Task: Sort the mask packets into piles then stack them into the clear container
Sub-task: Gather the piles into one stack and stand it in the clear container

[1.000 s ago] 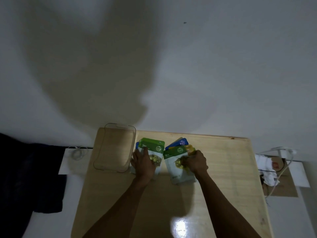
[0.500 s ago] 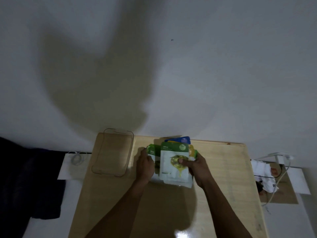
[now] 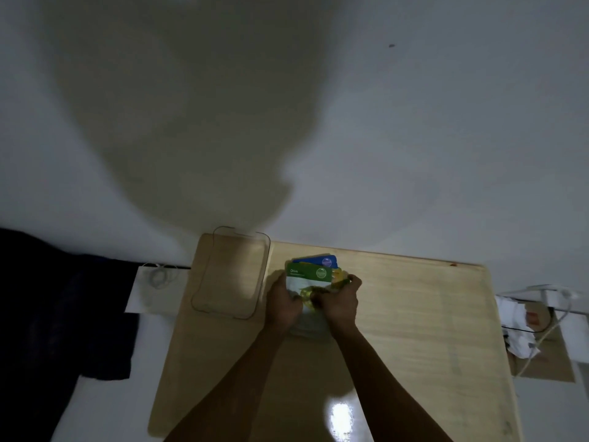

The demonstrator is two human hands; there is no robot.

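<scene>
The likeliest slip, as I judge it, is the gathered mask packets (image 3: 307, 282) fanning apart: both hands squeeze one bundle from its sides, and slick flat sachets tend to slide over one another once the squeeze eases. A second risk is mixed sorts. A blue packet (image 3: 318, 260) and a yellow packet (image 3: 338, 275) peek out behind the green-topped packet (image 3: 304, 272), so carrying the lot over at once would put unsorted colours into the clear container (image 3: 232, 275).

The left hand (image 3: 284, 302) is curled on the bundle's left edge and the right hand (image 3: 338, 299) on its right edge, fingers closed onto the packets, thumbs over the front face. Whether they lift the bundle off the wooden table (image 3: 414, 314) or press it down I cannot tell.

The front packet has a green band with a round seal and a white body bearing an olive picture. The bundle sits near the table's middle, toward twelve o'clock. The container lies just beside it at nine o'clock, apparently empty, its far rim overhanging the table's edge.
</scene>
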